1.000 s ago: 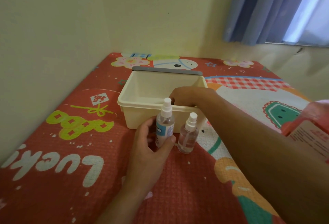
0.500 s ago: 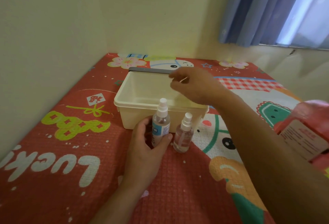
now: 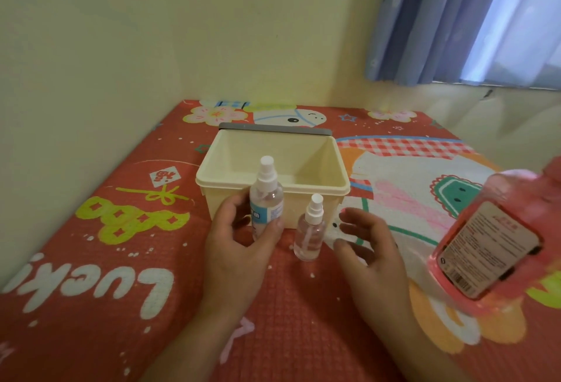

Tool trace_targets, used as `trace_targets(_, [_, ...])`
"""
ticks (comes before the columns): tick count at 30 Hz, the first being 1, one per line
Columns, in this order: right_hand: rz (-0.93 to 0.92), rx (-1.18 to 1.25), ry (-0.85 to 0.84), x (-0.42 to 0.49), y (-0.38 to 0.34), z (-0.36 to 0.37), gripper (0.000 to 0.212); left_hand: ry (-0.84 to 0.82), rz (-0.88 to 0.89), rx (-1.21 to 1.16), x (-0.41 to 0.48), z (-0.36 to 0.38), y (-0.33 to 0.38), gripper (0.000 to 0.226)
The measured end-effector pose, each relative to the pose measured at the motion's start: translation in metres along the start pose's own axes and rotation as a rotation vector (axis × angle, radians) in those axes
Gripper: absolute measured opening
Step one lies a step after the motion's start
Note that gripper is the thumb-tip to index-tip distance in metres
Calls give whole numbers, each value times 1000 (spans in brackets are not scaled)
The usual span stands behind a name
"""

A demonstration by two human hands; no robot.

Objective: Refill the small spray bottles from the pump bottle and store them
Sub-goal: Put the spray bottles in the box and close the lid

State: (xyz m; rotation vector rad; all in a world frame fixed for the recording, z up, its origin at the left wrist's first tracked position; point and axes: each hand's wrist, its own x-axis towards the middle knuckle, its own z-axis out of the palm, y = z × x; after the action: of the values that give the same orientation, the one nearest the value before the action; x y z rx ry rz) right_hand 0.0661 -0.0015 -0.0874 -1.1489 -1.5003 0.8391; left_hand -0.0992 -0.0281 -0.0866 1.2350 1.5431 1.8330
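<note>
Two small clear spray bottles with white tops stand on the red play mat in front of a cream box. My left hand [image 3: 239,242] grips the taller bottle [image 3: 266,196], which has a blue and white label. The shorter bottle [image 3: 310,231] stands upright just right of it. My right hand [image 3: 368,248] hovers beside the shorter bottle with fingers spread, a small gap between them. A large pink bottle [image 3: 498,245] with a printed back label stands at the right edge; its top is out of view.
The cream plastic box [image 3: 315,190] is open, with a grey strip along its back rim. The patterned mat [image 3: 121,260] meets a pale wall on the left and at the back. Blue curtains [image 3: 455,17] hang at the upper right.
My right hand has come back from over the box and down to just right of the shorter bottle. My left hand stays on the taller bottle. The camera has tilted.
</note>
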Motion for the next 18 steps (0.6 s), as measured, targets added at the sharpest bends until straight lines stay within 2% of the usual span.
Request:
trace_targets(3, [49,-60,-87,-2,0,5,37,-7,92,29,8,-4,14,47])
trace_targets(7, [89,-165,-149,0,2,7,57,-32,245,90,30,-6,35,46])
trace_targets(13, [87,-151,-174,1,4,10,43,-98,412,308,68,-3,48,47])
trace_targets(18, [91,-130,-165,2,5,12,41,-217,421,530,96,2,50,48])
